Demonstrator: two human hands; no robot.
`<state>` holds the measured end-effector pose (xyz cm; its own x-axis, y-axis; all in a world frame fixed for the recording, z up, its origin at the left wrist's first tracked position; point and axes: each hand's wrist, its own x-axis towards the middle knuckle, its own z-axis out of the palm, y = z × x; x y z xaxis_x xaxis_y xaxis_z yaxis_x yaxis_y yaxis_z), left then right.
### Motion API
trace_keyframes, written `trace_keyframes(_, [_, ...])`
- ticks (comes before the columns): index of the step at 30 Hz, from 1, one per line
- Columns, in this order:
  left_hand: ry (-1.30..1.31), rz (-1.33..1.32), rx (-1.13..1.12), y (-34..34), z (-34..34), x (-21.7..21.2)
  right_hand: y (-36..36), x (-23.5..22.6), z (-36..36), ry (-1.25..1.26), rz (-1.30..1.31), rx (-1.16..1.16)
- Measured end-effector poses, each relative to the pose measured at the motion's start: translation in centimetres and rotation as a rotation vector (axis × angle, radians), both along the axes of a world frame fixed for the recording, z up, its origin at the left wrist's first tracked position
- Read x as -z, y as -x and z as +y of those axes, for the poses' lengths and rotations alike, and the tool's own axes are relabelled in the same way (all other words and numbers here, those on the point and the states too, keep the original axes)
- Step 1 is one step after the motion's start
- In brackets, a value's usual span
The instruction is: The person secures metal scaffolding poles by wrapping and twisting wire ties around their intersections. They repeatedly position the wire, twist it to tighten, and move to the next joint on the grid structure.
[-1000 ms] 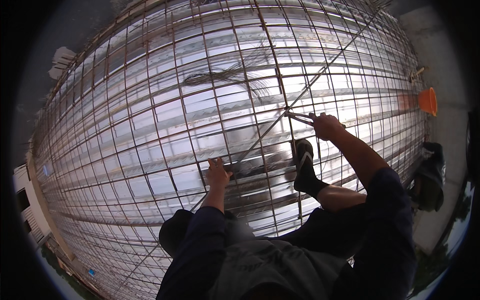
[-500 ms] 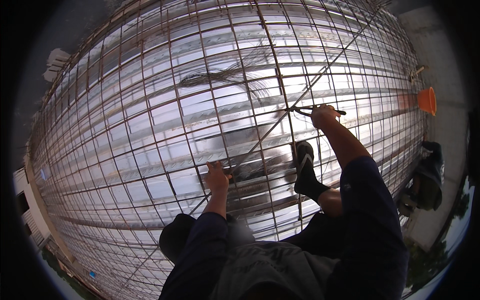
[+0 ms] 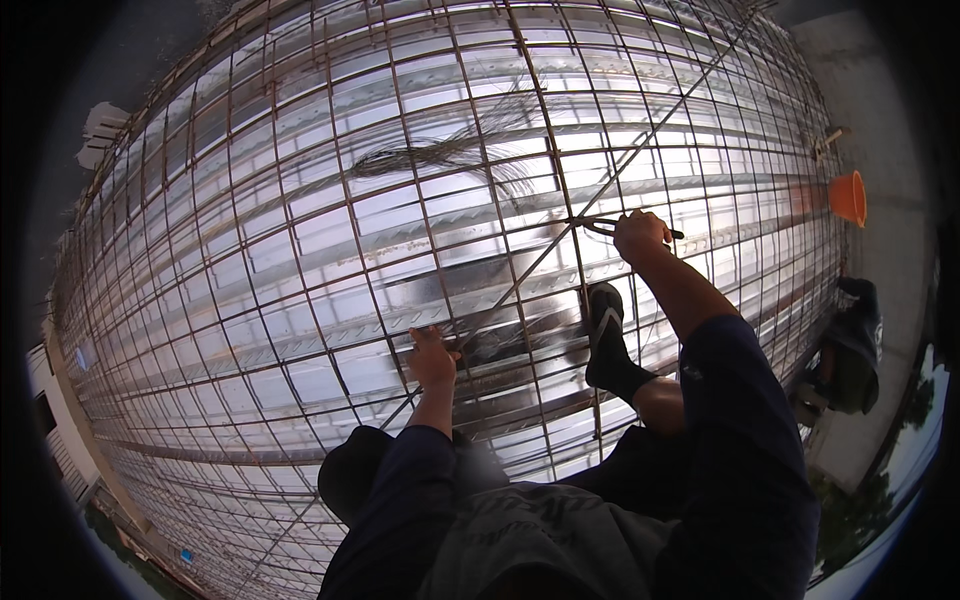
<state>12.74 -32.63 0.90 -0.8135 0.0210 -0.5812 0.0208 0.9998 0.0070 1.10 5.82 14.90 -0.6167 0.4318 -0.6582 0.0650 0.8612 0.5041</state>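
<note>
A grid of rusty steel reinforcing bars (image 3: 556,150) spreads over ribbed, shiny metal decking (image 3: 330,300). My right hand (image 3: 640,237) is closed around the handles of dark tying pincers (image 3: 600,226). Their jaws touch the grid where a long diagonal bar (image 3: 520,285) meets a crossing of bars. Any wire in the jaws is too small to make out. Lower and to the left, my left hand (image 3: 433,362) rests on the grid near the diagonal bar, fingers spread, with no held object visible. Just beyond the pincers, a loose bundle of thin tie wire (image 3: 420,155) lies across the bars.
My foot in a dark sandal (image 3: 605,330) stands on the grid below the pincers. An orange bucket (image 3: 848,198) sits at the right edge, beside a concrete strip (image 3: 880,110). Nearer on that side is a dark, bulky shape (image 3: 855,350) that I cannot identify.
The whole view has shifted slightly. My right hand has turned a little on the pincers, whose jaws stay at the same crossing. The left hand keeps its place.
</note>
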Motion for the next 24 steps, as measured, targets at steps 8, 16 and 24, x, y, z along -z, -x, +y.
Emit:
trace_keyframes(8, [0.014, -0.020, 0.007, 0.0, -0.4, 0.3, 0.0, 0.0, -0.3, -0.006, -0.023, -0.070])
trace_keyframes(16, [0.012, -0.033, 0.061, 0.4, -0.5, -0.4, -3.1, 2.8, 4.0, 0.830, -0.114, 0.979])
trace_keyframes(24, [-0.645, 0.203, 0.257, 5.8, 13.8, -5.3, -8.0, 6.5, 4.4, 1.251, -0.008, 1.470])
